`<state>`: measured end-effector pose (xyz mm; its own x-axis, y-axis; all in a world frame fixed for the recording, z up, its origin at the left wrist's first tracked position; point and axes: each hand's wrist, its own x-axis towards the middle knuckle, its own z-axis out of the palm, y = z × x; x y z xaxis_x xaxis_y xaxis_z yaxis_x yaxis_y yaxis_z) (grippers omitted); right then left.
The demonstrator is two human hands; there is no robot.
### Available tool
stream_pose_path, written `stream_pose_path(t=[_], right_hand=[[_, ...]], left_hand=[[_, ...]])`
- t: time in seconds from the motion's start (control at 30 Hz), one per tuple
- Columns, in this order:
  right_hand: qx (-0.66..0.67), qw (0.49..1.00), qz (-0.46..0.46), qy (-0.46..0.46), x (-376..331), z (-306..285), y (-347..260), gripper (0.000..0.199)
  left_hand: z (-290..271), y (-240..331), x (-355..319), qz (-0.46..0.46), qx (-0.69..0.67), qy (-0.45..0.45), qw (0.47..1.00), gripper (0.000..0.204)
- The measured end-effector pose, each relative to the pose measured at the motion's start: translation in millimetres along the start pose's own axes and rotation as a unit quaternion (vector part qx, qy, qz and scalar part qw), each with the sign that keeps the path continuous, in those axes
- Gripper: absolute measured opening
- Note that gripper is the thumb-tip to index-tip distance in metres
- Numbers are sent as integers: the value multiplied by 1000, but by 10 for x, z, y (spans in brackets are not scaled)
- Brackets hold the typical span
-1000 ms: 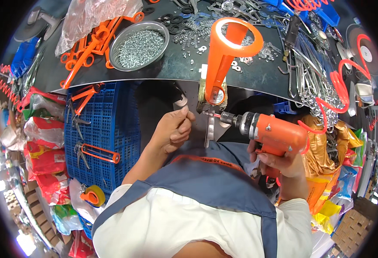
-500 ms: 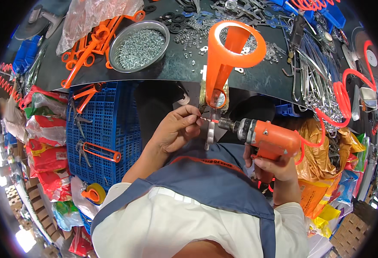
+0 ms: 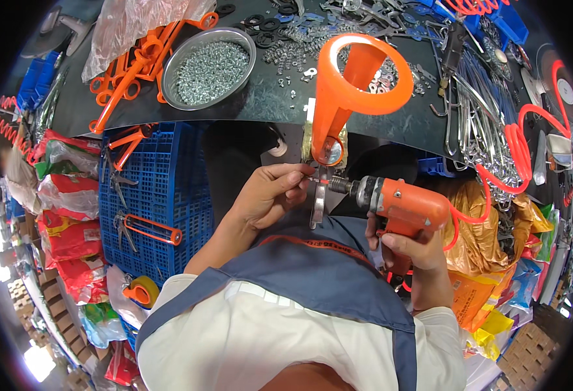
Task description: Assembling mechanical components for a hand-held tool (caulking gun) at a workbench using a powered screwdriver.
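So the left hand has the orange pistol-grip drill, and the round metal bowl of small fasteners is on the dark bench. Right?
Wrong hand: the head view shows the right hand holding the orange pistol-grip drill. The left hand is opposite its chuck. The round metal bowl of small fasteners is indeed on the dark bench.

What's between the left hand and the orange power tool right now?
In the head view, a narrow metal strip, just below the large orange part, lies between the left hand and the orange power tool.
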<state>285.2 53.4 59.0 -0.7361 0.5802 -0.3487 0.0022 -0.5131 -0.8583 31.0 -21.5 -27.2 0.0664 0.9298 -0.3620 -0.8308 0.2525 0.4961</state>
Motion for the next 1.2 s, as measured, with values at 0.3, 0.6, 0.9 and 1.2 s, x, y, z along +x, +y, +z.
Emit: stream_pose_path(t=[0.3,0.6,0.9,1.2], right_hand=[[27,998,2,55,11,40,46,48],[-1,999,26,31,-33,-38,122,50],[-102,993,-57,31,-115,-36,25,35],[-259,963,42,53,253,8,-315,46]], left_hand=[[21,8,18,-34,-30,-6,999,27],[65,-98,4,18,59,14,998,28],[96,-111,27,115,190,95,970,28],[51,-213,401,342,644,127,673,64]])
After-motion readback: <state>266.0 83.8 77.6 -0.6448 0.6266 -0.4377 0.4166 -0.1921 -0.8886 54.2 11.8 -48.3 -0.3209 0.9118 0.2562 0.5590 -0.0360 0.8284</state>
